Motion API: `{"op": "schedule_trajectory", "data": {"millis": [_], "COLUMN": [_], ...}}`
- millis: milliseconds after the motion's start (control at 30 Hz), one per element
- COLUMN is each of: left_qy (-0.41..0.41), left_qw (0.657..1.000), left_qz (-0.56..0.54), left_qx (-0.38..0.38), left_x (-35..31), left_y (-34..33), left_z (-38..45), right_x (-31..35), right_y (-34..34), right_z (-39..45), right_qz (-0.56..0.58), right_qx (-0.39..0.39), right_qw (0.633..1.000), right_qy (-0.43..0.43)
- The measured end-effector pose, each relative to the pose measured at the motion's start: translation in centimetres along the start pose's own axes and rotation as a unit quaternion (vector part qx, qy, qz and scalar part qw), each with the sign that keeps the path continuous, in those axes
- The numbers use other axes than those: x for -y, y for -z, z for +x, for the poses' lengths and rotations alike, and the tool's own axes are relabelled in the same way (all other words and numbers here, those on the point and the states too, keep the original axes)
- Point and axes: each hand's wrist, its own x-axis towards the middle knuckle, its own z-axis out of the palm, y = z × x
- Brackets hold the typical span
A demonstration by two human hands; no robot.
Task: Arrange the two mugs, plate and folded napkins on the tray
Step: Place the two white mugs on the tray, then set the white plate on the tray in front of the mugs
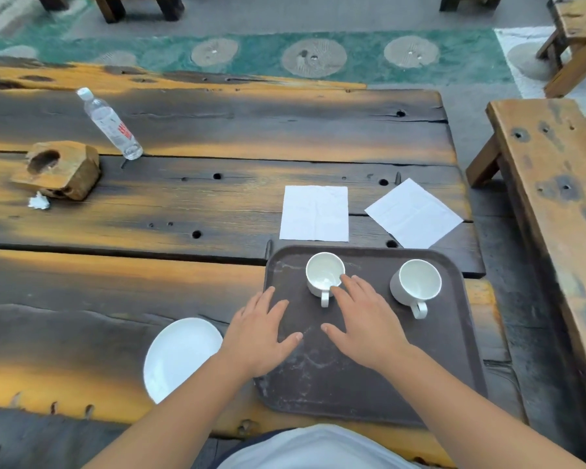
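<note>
Overhead, head view: a person looks down at a dark, weathered wooden bench (pixel 183 204) with orange-lit planks.
Tray: a dark brown rectangular tray (pixel 454 350) with rounded corners lies at the near right of the bench, its surface scuffed with pale marks.
Left mug: a white mug (pixel 322 274) stands upright on the far part of the tray, handle pointing toward the person.
Right mug: a second white mug (pixel 418 280) stands upright on the tray to the right of the first, apart from it, handle also toward the person.
Plate: a white plate (pixel 180 357) lies on the bench just left of the tray, not on it; the left forearm covers its right edge.
Napkins: two flat white napkins lie on the bench beyond the tray; the left napkin (pixel 314 213) lies square to it, the right napkin (pixel 413 213) is turned at an angle.
Left hand: the left hand (pixel 261 336) lies over the tray's left edge, fingers straight and spread, holding nothing.
Right hand: the right hand (pixel 366 319) is spread over the tray, fingertips at the near rim of the left mug, gripping nothing.
Other things: a clear plastic water bottle (pixel 110 125), a hollowed wooden block (pixel 60 169) and a crumpled white tissue (pixel 39 201) sit at the far left.
Surroundings: a wooden seat (pixel 555 198) stands to the right.
</note>
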Motion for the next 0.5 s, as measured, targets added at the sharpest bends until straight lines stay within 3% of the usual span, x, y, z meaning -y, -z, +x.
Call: {"op": "schedule_trajectory", "data": {"millis": [133, 500], "left_qy": [0.022, 0.076], "left_qw": [0.999, 0.993], "left_qz": [-0.025, -0.083], "left_qx": [-0.010, 0.035], "left_x": [1.0, 8.3], "left_y": [-0.7, -4.5], "left_z": [-1.7, -6.3], "right_x": [1.9, 9.2], "right_y": [-0.2, -5.1], "right_z": [0.2, 1.9], "right_qz": [0.030, -0.026], "right_qx": [0.003, 0.192], "right_qw": [0.998, 0.972], "right_qy": [0.058, 0.130]}}
